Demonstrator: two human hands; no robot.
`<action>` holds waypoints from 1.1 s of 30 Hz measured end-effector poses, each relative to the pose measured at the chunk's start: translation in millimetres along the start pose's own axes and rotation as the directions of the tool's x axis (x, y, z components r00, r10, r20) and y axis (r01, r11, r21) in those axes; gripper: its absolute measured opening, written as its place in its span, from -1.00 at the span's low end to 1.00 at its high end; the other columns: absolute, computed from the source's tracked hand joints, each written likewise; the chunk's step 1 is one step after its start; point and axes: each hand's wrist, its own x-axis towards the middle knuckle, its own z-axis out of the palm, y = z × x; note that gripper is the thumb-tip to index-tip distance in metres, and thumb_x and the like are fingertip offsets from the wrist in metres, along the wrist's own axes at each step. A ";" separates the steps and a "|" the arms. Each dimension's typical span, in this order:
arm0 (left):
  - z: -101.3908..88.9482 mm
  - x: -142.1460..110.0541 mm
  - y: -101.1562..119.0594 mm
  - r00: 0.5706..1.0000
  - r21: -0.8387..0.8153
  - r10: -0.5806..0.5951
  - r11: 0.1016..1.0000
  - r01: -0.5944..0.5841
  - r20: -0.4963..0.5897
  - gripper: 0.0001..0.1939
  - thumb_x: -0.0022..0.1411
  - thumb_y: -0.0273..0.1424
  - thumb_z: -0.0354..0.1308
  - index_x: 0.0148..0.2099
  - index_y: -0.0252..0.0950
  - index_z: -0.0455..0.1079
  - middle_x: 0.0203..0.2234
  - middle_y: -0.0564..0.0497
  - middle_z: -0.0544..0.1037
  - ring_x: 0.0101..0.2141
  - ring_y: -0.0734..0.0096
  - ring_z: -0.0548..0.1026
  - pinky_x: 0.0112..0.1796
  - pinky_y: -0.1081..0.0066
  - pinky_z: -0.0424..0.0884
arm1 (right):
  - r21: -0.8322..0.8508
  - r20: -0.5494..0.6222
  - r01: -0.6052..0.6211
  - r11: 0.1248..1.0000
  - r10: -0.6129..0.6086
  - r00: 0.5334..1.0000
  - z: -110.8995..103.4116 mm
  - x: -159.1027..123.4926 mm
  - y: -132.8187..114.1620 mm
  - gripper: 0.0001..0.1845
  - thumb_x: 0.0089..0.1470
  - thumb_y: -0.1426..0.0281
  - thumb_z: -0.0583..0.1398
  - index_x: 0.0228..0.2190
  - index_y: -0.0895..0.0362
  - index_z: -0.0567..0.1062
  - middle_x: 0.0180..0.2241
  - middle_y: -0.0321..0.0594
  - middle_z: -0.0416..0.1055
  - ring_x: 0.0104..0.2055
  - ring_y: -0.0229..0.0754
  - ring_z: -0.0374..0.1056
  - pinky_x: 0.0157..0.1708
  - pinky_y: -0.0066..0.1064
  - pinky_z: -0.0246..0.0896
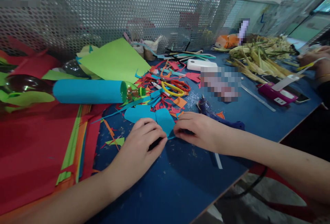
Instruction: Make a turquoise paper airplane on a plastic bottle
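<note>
A cut piece of blue paper (165,119) lies between my two hands, with a narrow blue edge showing low between the fingertips. My left hand (143,145) is closed at its near left edge, thumb and fingers pinched together. At its right edge my right hand (194,129) pinches too; the exact grip of its fingertips is partly hidden. Another rounded blue paper cutout (139,114) lies just behind my left hand. Beyond my right forearm rests a dark blue glue gun (219,115), its nozzle pointing up and away.
A green bottle (130,92) wrapped in blue paper (87,91) lies left, above red sheets (46,155). Yellow-and-red-handled scissors (174,88) sit among paper scraps. Dried husks (260,57) and a magenta device (278,93) are right, near another person's hand (314,60). Perforated metal stands behind.
</note>
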 end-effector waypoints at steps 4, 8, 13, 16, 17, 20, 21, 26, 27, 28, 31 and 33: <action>-0.1 -0.4 -0.9 0.999 0.011 -0.038 0.999 0.038 0.019 -0.88 0.29 -0.44 0.03 -0.31 -0.23 0.37 -0.37 0.02 0.52 -0.21 0.28 0.41 -0.15 0.26 0.35 | 0.035 0.084 -0.077 0.996 0.074 0.994 -4.9 7.1 0.8 -0.88 0.11 0.58 0.16 -0.38 0.21 0.50 -0.37 -0.16 0.43 -0.30 -0.19 0.34 -0.26 -0.39 0.27; -0.5 -0.4 -1.2 1.000 -0.006 -0.013 1.000 0.013 0.028 -0.85 0.31 -0.45 -0.01 -0.23 -0.21 0.39 -0.34 0.02 0.55 -0.19 0.26 0.41 -0.14 0.24 0.35 | 0.050 0.135 -0.123 0.991 0.115 0.984 -7.3 12.3 1.1 -0.88 0.09 0.59 0.18 -0.39 0.20 0.51 -0.38 -0.18 0.44 -0.31 -0.20 0.36 -0.28 -0.41 0.26; 0.4 -1.5 -1.6 1.000 -0.015 0.012 1.000 -0.012 0.018 -0.83 0.30 -0.48 0.00 -0.23 -0.23 0.42 -0.34 0.00 0.55 -0.19 0.26 0.41 -0.13 0.23 0.35 | 0.063 0.140 -0.150 0.987 0.140 0.980 -9.3 10.4 1.4 -0.89 0.10 0.58 0.16 -0.38 0.18 0.49 -0.38 -0.18 0.46 -0.32 -0.20 0.37 -0.29 -0.40 0.25; 1.2 -1.7 -2.2 0.999 -0.009 -0.024 1.000 0.024 0.024 -0.84 0.28 -0.48 0.01 -0.25 -0.25 0.42 -0.34 -0.02 0.51 -0.19 0.27 0.40 -0.15 0.27 0.35 | 0.104 0.137 -0.127 0.986 0.112 0.984 -9.8 7.1 3.9 -0.90 0.09 0.57 0.18 -0.32 0.18 0.47 -0.34 -0.19 0.46 -0.32 -0.20 0.36 -0.29 -0.41 0.24; 1.3 -1.6 -2.4 0.999 -0.008 -0.034 0.999 0.035 0.031 -0.84 0.28 -0.48 0.01 -0.25 -0.25 0.42 -0.34 -0.01 0.51 -0.19 0.27 0.40 -0.14 0.27 0.35 | 0.122 0.135 -0.113 0.986 0.096 0.986 -9.7 6.2 4.9 -0.90 0.08 0.57 0.19 -0.32 0.18 0.46 -0.34 -0.20 0.46 -0.32 -0.21 0.36 -0.30 -0.42 0.23; 1.4 -1.0 -2.7 0.998 -0.014 -0.042 0.999 0.042 0.050 -0.84 0.29 -0.48 -0.01 -0.24 -0.23 0.40 -0.34 0.00 0.50 -0.17 0.26 0.40 -0.13 0.27 0.35 | 0.148 0.119 -0.093 0.985 0.076 0.990 -8.5 5.5 6.5 -0.88 0.04 0.61 0.20 -0.37 0.18 0.47 -0.36 -0.22 0.46 -0.33 -0.23 0.36 -0.29 -0.45 0.22; 1.4 -0.8 -2.8 0.998 -0.016 -0.041 0.999 0.041 0.052 -0.84 0.30 -0.48 -0.01 -0.24 -0.23 0.39 -0.34 0.00 0.51 -0.17 0.26 0.39 -0.13 0.26 0.34 | 0.147 0.113 -0.108 0.983 0.092 0.989 -8.1 5.8 6.3 -0.88 0.03 0.62 0.20 -0.39 0.18 0.47 -0.39 -0.23 0.46 -0.35 -0.24 0.36 -0.31 -0.46 0.22; 1.4 -0.7 -2.3 0.999 -0.004 -0.011 1.000 0.011 0.045 -0.85 0.28 -0.50 0.01 -0.22 -0.27 0.40 -0.33 -0.02 0.51 -0.18 0.26 0.38 -0.11 0.26 0.33 | 0.117 0.078 -0.122 0.986 0.114 0.990 -6.6 5.9 2.3 -0.84 0.05 0.63 0.18 -0.35 0.16 0.46 -0.42 -0.27 0.44 -0.38 -0.25 0.34 -0.36 -0.46 0.21; 1.3 -0.8 -2.1 0.999 0.002 -0.008 1.000 0.008 0.042 -0.86 0.28 -0.50 0.02 -0.23 -0.27 0.40 -0.34 -0.02 0.51 -0.18 0.26 0.38 -0.11 0.27 0.33 | 0.103 0.068 -0.101 0.990 0.095 0.993 -6.1 5.2 1.8 -0.85 0.06 0.62 0.18 -0.35 0.16 0.47 -0.40 -0.25 0.44 -0.35 -0.23 0.35 -0.33 -0.45 0.22; 1.3 -0.9 -2.0 0.999 0.008 -0.007 1.000 0.007 0.040 -0.87 0.28 -0.49 0.03 -0.23 -0.27 0.40 -0.34 -0.02 0.51 -0.18 0.25 0.38 -0.11 0.27 0.32 | 0.088 0.057 -0.082 0.993 0.077 0.995 -5.4 4.1 1.6 -0.86 0.07 0.61 0.18 -0.36 0.17 0.48 -0.39 -0.23 0.44 -0.33 -0.22 0.35 -0.31 -0.43 0.23; 1.3 -1.3 -2.1 0.999 0.023 0.001 1.000 -0.002 0.035 -0.90 0.27 -0.47 0.05 -0.26 -0.28 0.40 -0.36 -0.01 0.51 -0.19 0.25 0.38 -0.11 0.26 0.32 | 0.047 0.023 -0.043 0.998 0.042 0.999 -3.0 0.7 2.6 -0.89 0.10 0.57 0.18 -0.37 0.19 0.52 -0.38 -0.18 0.44 -0.30 -0.18 0.36 -0.28 -0.40 0.26; 1.5 -1.4 -2.4 1.000 0.024 0.015 1.000 -0.016 0.028 -0.90 0.28 -0.47 0.05 -0.26 -0.28 0.40 -0.36 -0.01 0.51 -0.19 0.26 0.38 -0.11 0.27 0.32 | 0.013 -0.003 -0.008 1.000 0.008 1.000 -1.4 -0.9 3.2 -0.90 0.10 0.56 0.19 -0.37 0.21 0.53 -0.34 -0.14 0.46 -0.26 -0.15 0.37 -0.22 -0.36 0.28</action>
